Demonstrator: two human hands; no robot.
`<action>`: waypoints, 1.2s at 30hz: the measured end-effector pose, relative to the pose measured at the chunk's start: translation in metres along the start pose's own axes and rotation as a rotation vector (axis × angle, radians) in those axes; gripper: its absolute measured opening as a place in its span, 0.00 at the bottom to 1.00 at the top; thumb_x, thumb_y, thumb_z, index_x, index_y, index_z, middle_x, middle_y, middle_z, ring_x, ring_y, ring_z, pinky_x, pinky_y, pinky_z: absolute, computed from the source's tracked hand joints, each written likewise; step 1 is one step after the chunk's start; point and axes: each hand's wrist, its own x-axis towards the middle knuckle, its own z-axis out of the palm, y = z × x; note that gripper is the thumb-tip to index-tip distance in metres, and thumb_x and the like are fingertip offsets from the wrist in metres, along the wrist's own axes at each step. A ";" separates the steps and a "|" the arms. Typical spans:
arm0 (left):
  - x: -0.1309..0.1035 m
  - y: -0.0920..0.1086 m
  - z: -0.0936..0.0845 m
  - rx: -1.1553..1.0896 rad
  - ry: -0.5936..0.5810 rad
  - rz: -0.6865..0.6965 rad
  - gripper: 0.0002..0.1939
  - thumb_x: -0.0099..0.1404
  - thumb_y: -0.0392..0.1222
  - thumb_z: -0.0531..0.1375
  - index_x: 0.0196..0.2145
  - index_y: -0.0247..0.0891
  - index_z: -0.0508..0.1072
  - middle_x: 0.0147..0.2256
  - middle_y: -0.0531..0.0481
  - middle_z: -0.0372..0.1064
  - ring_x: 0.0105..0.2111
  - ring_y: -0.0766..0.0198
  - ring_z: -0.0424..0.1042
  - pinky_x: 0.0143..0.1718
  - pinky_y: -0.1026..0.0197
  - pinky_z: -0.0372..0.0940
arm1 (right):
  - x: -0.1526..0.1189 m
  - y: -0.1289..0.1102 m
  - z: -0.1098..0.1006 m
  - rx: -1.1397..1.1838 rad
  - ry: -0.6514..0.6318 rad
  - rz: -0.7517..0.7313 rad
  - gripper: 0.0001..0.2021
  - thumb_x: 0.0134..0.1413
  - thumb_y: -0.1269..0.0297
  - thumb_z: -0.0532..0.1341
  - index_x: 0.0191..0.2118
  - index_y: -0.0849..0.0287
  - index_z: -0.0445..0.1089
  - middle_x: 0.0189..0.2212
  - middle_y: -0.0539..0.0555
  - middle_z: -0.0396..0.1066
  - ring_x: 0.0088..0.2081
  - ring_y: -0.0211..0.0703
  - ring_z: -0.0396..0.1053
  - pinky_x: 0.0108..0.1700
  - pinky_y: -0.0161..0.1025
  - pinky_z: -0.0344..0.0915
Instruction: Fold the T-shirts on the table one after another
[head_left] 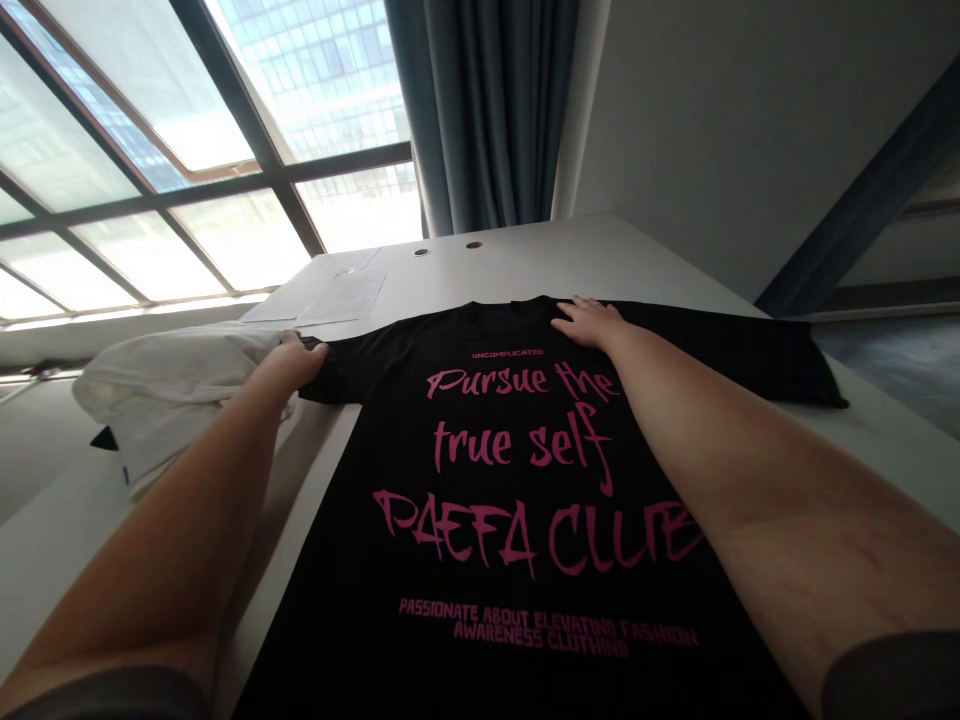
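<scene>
A black T-shirt with pink lettering lies spread flat on a white table, its collar at the far end. My left hand is closed on the end of the shirt's left sleeve at the table's left edge. My right hand rests flat, fingers apart, on the shirt next to the collar. The right sleeve stretches out to the right.
A crumpled white garment lies on a lower surface left of the table. Sheets of paper sit at the table's far left, with two round holes beyond. A large window and grey curtain stand behind.
</scene>
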 end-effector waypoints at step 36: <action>-0.092 0.080 -0.005 0.029 -0.047 0.926 0.40 0.70 0.56 0.56 0.75 0.42 0.54 0.72 0.44 0.52 0.68 0.45 0.61 0.69 0.48 0.58 | 0.002 0.003 0.001 0.018 0.017 -0.014 0.38 0.67 0.37 0.45 0.76 0.47 0.52 0.77 0.55 0.42 0.76 0.63 0.41 0.74 0.67 0.43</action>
